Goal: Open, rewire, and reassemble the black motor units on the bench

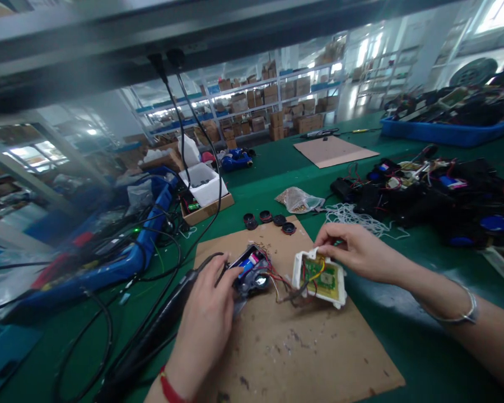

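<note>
My left hand (212,302) has its fingers curled on the near left side of a black plastic housing (244,286), which lies on the cardboard. Inside the housing shows a blue and pink battery (249,264), and a round shiny part sits at its front. With thumb and fingertips my right hand (353,249) pinches the top edge of a white plastic frame (341,288). That frame is tilted and carries a green circuit board (325,274). Red, black and yellow wires (282,282) run between board and housing.
A stained cardboard sheet (315,352) covers the green bench. Black round speakers (289,228), a bag of small brass-coloured parts (300,200) and white cord (353,218) lie beyond. Black housings (420,196) are heaped right. Cables (178,252) hang left beside a blue tray (162,210).
</note>
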The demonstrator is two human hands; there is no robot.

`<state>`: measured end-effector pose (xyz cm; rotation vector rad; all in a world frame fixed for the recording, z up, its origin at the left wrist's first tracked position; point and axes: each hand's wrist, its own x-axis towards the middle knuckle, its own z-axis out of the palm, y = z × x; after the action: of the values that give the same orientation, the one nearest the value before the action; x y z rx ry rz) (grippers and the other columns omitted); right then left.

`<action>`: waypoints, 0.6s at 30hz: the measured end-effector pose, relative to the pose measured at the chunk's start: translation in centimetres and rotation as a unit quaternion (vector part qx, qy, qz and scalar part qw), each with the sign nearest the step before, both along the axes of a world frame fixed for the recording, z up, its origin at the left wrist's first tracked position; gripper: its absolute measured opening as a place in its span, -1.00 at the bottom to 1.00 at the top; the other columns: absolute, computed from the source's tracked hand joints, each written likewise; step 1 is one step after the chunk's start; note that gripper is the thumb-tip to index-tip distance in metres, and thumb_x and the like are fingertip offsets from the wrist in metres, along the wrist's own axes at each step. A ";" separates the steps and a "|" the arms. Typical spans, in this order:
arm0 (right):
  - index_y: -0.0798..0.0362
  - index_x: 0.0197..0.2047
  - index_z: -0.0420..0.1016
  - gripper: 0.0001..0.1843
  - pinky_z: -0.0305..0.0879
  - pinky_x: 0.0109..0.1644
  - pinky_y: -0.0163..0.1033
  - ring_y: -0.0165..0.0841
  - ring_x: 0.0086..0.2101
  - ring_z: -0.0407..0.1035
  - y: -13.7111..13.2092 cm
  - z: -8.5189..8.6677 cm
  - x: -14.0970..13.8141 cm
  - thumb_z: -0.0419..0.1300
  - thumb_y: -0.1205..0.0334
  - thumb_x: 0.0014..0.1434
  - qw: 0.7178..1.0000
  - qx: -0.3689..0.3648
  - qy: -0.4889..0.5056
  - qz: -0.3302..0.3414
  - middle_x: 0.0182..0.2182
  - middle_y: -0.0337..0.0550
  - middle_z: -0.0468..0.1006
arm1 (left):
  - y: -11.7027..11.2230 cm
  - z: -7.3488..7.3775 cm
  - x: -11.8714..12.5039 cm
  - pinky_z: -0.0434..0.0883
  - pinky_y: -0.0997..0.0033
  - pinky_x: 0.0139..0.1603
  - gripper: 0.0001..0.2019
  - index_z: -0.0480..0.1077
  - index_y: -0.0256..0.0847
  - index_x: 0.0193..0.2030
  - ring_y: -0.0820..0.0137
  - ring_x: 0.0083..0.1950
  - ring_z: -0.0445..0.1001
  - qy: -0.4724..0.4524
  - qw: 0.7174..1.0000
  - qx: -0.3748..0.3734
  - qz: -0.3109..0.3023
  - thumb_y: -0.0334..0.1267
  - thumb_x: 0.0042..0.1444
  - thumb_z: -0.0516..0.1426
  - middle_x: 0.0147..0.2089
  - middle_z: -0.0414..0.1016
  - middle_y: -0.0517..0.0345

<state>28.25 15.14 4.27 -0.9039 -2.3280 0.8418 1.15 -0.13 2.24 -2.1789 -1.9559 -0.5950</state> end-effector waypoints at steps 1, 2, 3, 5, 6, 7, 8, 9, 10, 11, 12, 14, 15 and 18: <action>0.04 -0.37 0.47 -0.90 0.30 -0.34 -0.27 -0.35 -0.39 0.40 -0.5 -0.1 -0.3 0.15 0.28 0.17 0.999 -0.018 -0.017 0.028 -0.42 -0.19 0.52 | 0.1 -0.3 0.1 0.28 -0.03 0.23 -0.68 0.29 -0.18 0.10 0.14 0.27 0.21 -0.005 1.000 0.000 0.018 -0.41 0.24 -0.05 0.23 0.23 -0.10; 0.05 -0.38 0.48 -0.90 0.30 -0.35 -0.28 -0.37 -0.41 0.40 -1.0 -0.2 -0.6 0.16 0.30 0.16 0.998 -0.034 -0.031 0.053 -0.43 -0.19 0.52 | 0.2 -0.5 0.3 0.30 -0.01 0.22 -0.69 0.26 -0.21 0.12 0.14 0.24 0.25 -0.010 1.000 -0.005 0.028 -0.34 0.26 -0.03 0.21 0.26 -0.11; 0.06 -0.40 0.49 -0.89 0.30 -0.35 -0.28 -0.38 -0.42 0.40 -1.6 -0.4 -1.0 0.17 0.31 0.15 0.995 -0.047 -0.042 0.072 -0.44 -0.19 0.52 | 0.2 -0.8 0.6 0.32 0.01 0.20 -0.68 0.24 -0.22 0.15 0.15 0.21 0.29 -0.013 0.999 -0.012 0.033 -0.27 0.27 -0.01 0.19 0.30 -0.12; 0.07 -0.40 0.51 -0.89 0.30 -0.36 -0.30 -0.39 -0.43 0.40 -2.5 -1.0 -1.8 0.18 0.31 0.14 0.992 -0.065 -0.047 0.097 -0.44 -0.19 0.53 | 0.2 -1.2 1.2 0.37 0.05 0.15 -0.65 0.22 -0.22 0.18 0.16 0.16 0.36 -0.019 0.999 -0.025 0.030 -0.22 0.28 0.00 0.15 0.36 -0.09; 0.08 -0.38 0.52 -0.88 0.30 -0.35 -0.30 -0.38 -0.42 0.41 -2.7 -1.3 -2.0 0.17 0.30 0.15 0.991 -0.074 -0.042 0.104 -0.43 -0.18 0.54 | 0.2 -1.3 1.4 0.39 0.08 0.13 -0.65 0.21 -0.20 0.18 0.18 0.14 0.38 -0.024 0.999 -0.029 0.026 -0.23 0.28 0.00 0.13 0.38 -0.07; 0.08 -0.36 0.53 -0.88 0.31 -0.34 -0.30 -0.38 -0.41 0.42 -2.7 -1.6 -2.2 0.17 0.29 0.16 0.990 -0.083 -0.032 0.108 -0.42 -0.17 0.56 | 0.3 -1.5 1.6 0.40 0.11 0.12 -0.67 0.22 -0.18 0.18 0.20 0.13 0.40 -0.031 0.999 -0.029 0.023 -0.26 0.28 -0.01 0.12 0.40 -0.05; 0.08 -0.32 0.53 -0.87 0.32 -0.32 -0.29 -0.37 -0.39 0.43 -2.5 -1.8 -2.3 0.16 0.27 0.18 0.990 -0.089 -0.020 0.106 -0.39 -0.16 0.57 | 0.3 -1.6 1.6 0.40 0.13 0.12 -0.68 0.23 -0.17 0.17 0.21 0.12 0.41 -0.040 0.999 -0.028 0.019 -0.29 0.28 -0.02 0.11 0.42 -0.02; 0.08 -0.29 0.53 -0.85 0.34 -0.29 -0.28 -0.36 -0.37 0.45 -2.0 -1.9 -2.1 0.14 0.25 0.19 0.991 -0.088 -0.009 0.096 -0.35 -0.14 0.58 | 0.3 -1.7 1.7 0.39 0.15 0.13 -0.69 0.24 -0.16 0.15 0.23 0.12 0.41 -0.051 0.998 -0.025 0.015 -0.31 0.28 -0.03 0.10 0.43 -0.01; 0.08 -0.26 0.53 -0.82 0.34 -0.27 -0.26 -0.34 -0.34 0.45 -1.3 -1.9 -1.8 0.12 0.22 0.21 0.995 -0.071 -0.006 0.072 -0.32 -0.13 0.59 | 0.4 -1.8 1.6 0.38 0.16 0.15 -0.69 0.24 -0.15 0.15 0.24 0.14 0.40 -0.062 0.998 -0.020 0.012 -0.32 0.28 -0.03 0.11 0.42 0.00; 0.07 -0.24 0.52 -0.80 0.34 -0.24 -0.25 -0.33 -0.32 0.45 -0.3 -1.9 -1.2 0.09 0.19 0.23 0.998 -0.042 -0.019 0.031 -0.30 -0.12 0.59 | 0.3 -1.8 1.6 0.36 0.15 0.18 -0.67 0.22 -0.15 0.17 0.24 0.17 0.37 -0.072 0.997 -0.010 0.013 -0.33 0.28 -0.03 0.14 0.39 -0.01; 0.06 -0.24 0.51 -0.77 0.32 -0.23 -0.24 -0.31 -0.30 0.45 0.7 -1.8 -0.5 0.07 0.16 0.24 0.999 -0.001 -0.046 -0.020 -0.30 -0.12 0.59 | 0.3 -1.9 1.7 0.33 0.13 0.21 -0.64 0.18 -0.15 0.21 0.23 0.22 0.32 -0.078 0.997 0.002 0.015 -0.32 0.28 -0.03 0.19 0.34 -0.03; 0.04 -0.29 0.51 -0.75 0.27 -0.27 -0.23 -0.28 -0.33 0.43 2.9 -1.7 1.2 0.07 0.10 0.22 0.976 0.066 -0.152 -0.141 -0.36 -0.14 0.58 | 0.1 -1.9 2.0 0.25 0.08 0.26 -0.55 0.06 -0.15 0.29 0.20 0.31 0.19 -0.081 0.996 0.038 0.024 -0.32 0.27 -0.02 0.30 0.18 -0.06; 0.04 -0.34 0.51 -0.78 0.23 -0.34 -0.23 -0.26 -0.38 0.42 3.9 -1.8 2.0 0.13 0.10 0.16 0.966 0.067 -0.184 -0.168 -0.41 -0.13 0.57 | 0.0 -1.9 2.1 0.22 0.06 0.28 -0.51 0.01 -0.14 0.32 0.19 0.34 0.13 -0.080 0.995 0.056 0.027 -0.32 0.27 -0.01 0.33 0.11 -0.07; 0.05 -0.57 0.45 -0.83 0.10 -0.50 -0.29 -0.31 -0.54 0.36 5.6 -2.5 3.7 0.30 0.18 -0.06 0.956 0.033 -0.234 -0.171 -0.61 -0.19 0.50 | -0.2 -1.7 2.7 0.18 0.04 0.30 -0.47 -0.03 -0.14 0.33 0.18 0.35 0.10 -0.083 0.993 0.087 0.017 -0.34 0.25 0.01 0.34 0.07 -0.08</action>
<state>31.93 20.70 1.76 -1.5578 -2.4503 0.4346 3.80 -0.37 0.49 -2.0443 -1.9325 -0.9329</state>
